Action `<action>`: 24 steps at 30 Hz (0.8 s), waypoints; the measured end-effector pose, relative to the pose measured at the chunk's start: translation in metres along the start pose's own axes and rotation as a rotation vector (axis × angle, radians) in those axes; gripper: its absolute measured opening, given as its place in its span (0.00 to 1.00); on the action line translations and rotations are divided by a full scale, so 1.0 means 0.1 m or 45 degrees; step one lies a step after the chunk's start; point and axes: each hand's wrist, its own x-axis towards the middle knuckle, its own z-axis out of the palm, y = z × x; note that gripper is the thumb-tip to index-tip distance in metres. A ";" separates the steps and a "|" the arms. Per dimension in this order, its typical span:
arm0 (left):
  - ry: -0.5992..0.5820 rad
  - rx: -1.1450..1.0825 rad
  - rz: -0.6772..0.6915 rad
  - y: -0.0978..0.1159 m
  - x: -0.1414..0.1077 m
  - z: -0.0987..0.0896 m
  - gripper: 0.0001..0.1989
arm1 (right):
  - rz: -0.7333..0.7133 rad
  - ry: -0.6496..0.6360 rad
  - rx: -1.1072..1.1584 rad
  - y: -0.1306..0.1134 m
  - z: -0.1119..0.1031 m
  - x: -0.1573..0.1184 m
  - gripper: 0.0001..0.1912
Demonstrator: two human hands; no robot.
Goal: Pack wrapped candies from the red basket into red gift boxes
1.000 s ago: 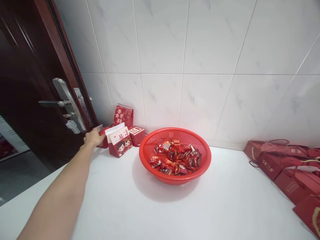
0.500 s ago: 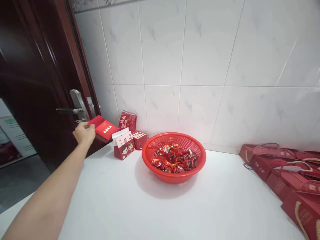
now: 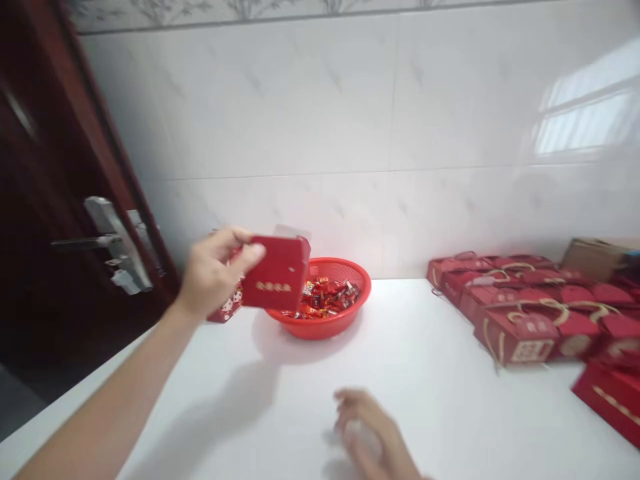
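Note:
My left hand (image 3: 213, 270) is closed on a red paper box (image 3: 275, 273) by its left edge. Gold characters run across the side facing me. Held up above the table, the box covers the left part of a red plastic basket (image 3: 320, 330) with small red-wrapped candies (image 3: 327, 297) in it. Partly behind my left hand stands a small box printed with cartoon figures (image 3: 230, 308). My right hand (image 3: 367, 427) is over the white table at the bottom centre, blurred, with thumb and fingers apart and nothing between them.
Rows of red gift boxes with rope handles (image 3: 530, 333) fill the right side of the white table (image 3: 425, 400). A brown cardboard box (image 3: 593, 260) is behind them. At the left is a dark wooden door with a metal handle (image 3: 115, 240); a tiled wall rises behind.
My left hand has carried the red paper box rightward, from beside the door to in front of the basket. My right hand has come into view. The view has turned to the right.

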 end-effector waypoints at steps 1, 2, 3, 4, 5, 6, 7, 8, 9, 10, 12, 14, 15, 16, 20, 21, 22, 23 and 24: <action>-0.163 0.097 0.151 0.11 -0.20 0.16 0.06 | 0.208 0.242 0.112 0.08 -0.11 0.08 0.13; -0.329 0.133 0.308 0.20 -0.40 0.32 0.05 | 0.374 0.408 0.200 0.14 -0.23 0.15 0.11; -0.512 0.122 0.454 0.27 -0.60 0.46 0.04 | 0.472 0.558 0.254 0.19 -0.36 0.21 0.10; -0.656 0.077 0.599 0.33 -0.79 0.60 0.05 | 0.535 0.680 0.297 0.22 -0.49 0.25 0.10; -0.713 0.017 0.741 0.37 -0.97 0.72 0.08 | 0.569 0.761 0.344 0.23 -0.60 0.27 0.12; -0.715 -0.029 0.844 0.40 -1.12 0.83 0.10 | 0.588 0.767 0.406 0.23 -0.69 0.28 0.13; -0.685 -0.070 0.921 0.42 -1.26 0.93 0.12 | 0.580 0.755 0.447 0.21 -0.75 0.29 0.13; -0.641 -0.101 0.967 0.43 -1.38 1.02 0.13 | 0.567 0.717 0.475 0.19 -0.78 0.29 0.13; -0.598 -0.121 0.987 0.42 -1.48 1.09 0.13 | 0.551 0.659 0.494 0.17 -0.80 0.28 0.13; -0.566 -0.132 0.985 0.42 -1.56 1.15 0.13 | 0.535 0.595 0.505 0.16 -0.79 0.28 0.14; -0.538 -0.128 0.940 0.40 -1.68 1.21 0.12 | 0.523 0.456 0.523 0.15 -0.76 0.27 0.15; -0.561 -0.112 0.875 0.37 -1.76 1.21 0.12 | 0.525 0.346 0.547 0.16 -0.73 0.26 0.15; -0.593 -0.113 0.842 0.36 -1.78 1.19 0.10 | 0.523 0.315 0.553 0.17 -0.73 0.26 0.14; -0.641 -0.123 0.809 0.35 -1.79 1.16 0.08 | 0.518 0.295 0.547 0.17 -0.74 0.26 0.13; -0.807 -0.225 0.644 0.30 -1.77 1.08 0.10 | 0.485 0.210 0.431 0.15 -0.78 0.25 0.05; -0.817 -0.245 0.604 0.29 -1.75 1.08 0.12 | 0.483 0.174 0.389 0.15 -0.78 0.24 0.06; -0.812 -0.253 0.569 0.28 -1.74 1.08 0.13 | 0.481 0.140 0.340 0.15 -0.78 0.23 0.08; -0.799 -0.250 0.541 0.27 -1.73 1.10 0.14 | 0.480 0.117 0.283 0.15 -0.77 0.22 0.09; -0.778 -0.237 0.526 0.26 -1.72 1.11 0.15 | 0.478 0.109 0.218 0.16 -0.77 0.22 0.10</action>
